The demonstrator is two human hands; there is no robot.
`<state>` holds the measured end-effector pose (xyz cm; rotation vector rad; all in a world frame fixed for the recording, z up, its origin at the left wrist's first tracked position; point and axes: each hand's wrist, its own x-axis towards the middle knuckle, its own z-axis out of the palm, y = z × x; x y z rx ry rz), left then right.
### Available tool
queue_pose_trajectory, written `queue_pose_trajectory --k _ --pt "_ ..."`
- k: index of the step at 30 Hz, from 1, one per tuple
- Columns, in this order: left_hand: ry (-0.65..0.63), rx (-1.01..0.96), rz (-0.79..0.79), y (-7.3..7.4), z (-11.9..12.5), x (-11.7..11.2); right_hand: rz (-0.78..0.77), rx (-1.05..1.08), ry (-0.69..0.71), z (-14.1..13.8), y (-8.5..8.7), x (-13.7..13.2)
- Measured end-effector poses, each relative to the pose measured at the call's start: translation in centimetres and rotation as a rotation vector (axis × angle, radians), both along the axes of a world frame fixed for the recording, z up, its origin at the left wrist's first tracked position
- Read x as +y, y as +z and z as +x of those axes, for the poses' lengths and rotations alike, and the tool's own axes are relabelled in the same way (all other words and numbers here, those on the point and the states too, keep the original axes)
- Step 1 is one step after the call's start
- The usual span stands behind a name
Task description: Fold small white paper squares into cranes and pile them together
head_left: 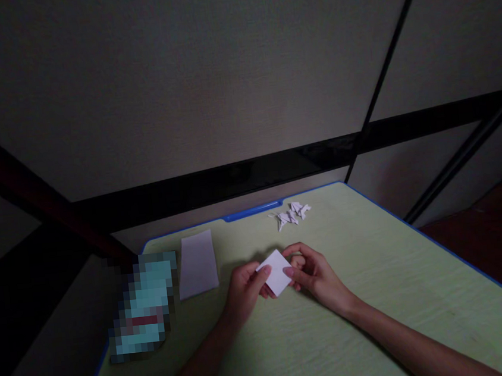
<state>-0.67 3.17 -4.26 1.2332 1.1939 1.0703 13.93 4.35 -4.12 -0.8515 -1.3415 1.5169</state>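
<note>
The person's left hand (pixel 245 284) is gripping a small white paper square (pixel 279 273), its thumb pressing on the left part of the upper face and its fingers curling underneath. The right hand (pixel 314 274) is pinching the same paper square at its right corner, thumb lying on top, index finger bending beyond the upper right edge. The paper square is sitting between the two hands, turned like a diamond, one corner pointing away from the person. Both bare forearms are stretching toward it over a pale green table (pixel 360 338) with a blue edge.

Well to the left of the paper square, a pixelated teal item (pixel 144 301) with a reddish band is lying near the table's left edge; I am not making out what it is. Between that item and the paper square, a larger white paper rectangle (pixel 197 264) is lying flat. Beyond the paper square and slightly to its right, several small folded paper pieces (pixel 293 213) are clustering together, too small for me to count. Past the paper square, a blue strip (pixel 253 211) is running along the table's far edge. Farthest off, grey panels (pixel 199 85) crossed by a glossy black band (pixel 232 178) are rising behind everything.
</note>
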Motion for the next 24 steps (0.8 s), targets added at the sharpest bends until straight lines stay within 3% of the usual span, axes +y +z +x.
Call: queue_pose_trajectory --k 4,8,11,16,24 --pt "0.037 -0.008 0.028 0.1 -0.1 -0.1 -0.05 0.02 -0.021 0.0 0.0 0.2" --pt "0.055 -0.016 0.067 0.2 -0.2 -0.2 0.0 -0.107 0.115 0.1 0.1 0.1" --pt "-0.013 -0.052 0.031 0.1 -0.1 -0.3 0.035 -0.156 0.167 0.1 0.1 -0.1" --pt "-0.232 -0.029 -0.074 0.0 0.1 -0.6 0.014 -0.177 0.103 0.1 -0.2 -0.2" --pt "-0.28 0.031 0.029 0.2 0.4 -1.2 0.052 -0.206 0.19 0.0 -0.2 -0.3"
